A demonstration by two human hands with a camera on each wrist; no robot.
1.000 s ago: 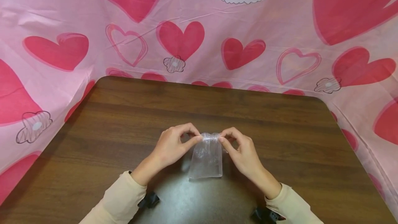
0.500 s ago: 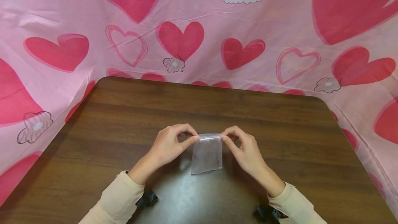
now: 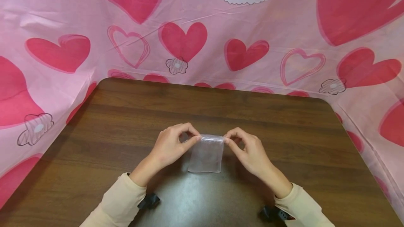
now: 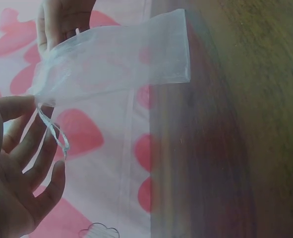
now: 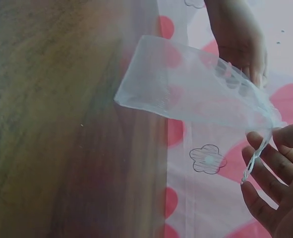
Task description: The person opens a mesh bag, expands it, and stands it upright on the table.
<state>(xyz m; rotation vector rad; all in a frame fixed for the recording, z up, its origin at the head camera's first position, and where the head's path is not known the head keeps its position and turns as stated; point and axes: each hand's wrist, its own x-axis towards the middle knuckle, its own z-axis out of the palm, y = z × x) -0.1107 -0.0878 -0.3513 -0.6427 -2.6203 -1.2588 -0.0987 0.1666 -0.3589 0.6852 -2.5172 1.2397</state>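
A small white sheer drawstring pouch hangs between my hands above the table, its gathered top edge spread flat. My left hand pinches one top corner between thumb and forefinger, while my right hand pinches the opposite corner the same way. In the left wrist view a knotted white drawstring dangles beside the left fingers. Another looped drawstring hangs by the right fingers in the right wrist view. The pouch looks flat, and the background shows through its mesh.
The brown wood-grain table stretches out under both hands. A pink cloth printed with red hearts hangs behind it and along its sides. A dark wrist device sits under the left sleeve, and a similar one under the right.
The pouch's bunched top has been drawn out wider and straighter as my hands moved slightly apart. Its lower edge has risen a little in the head view.
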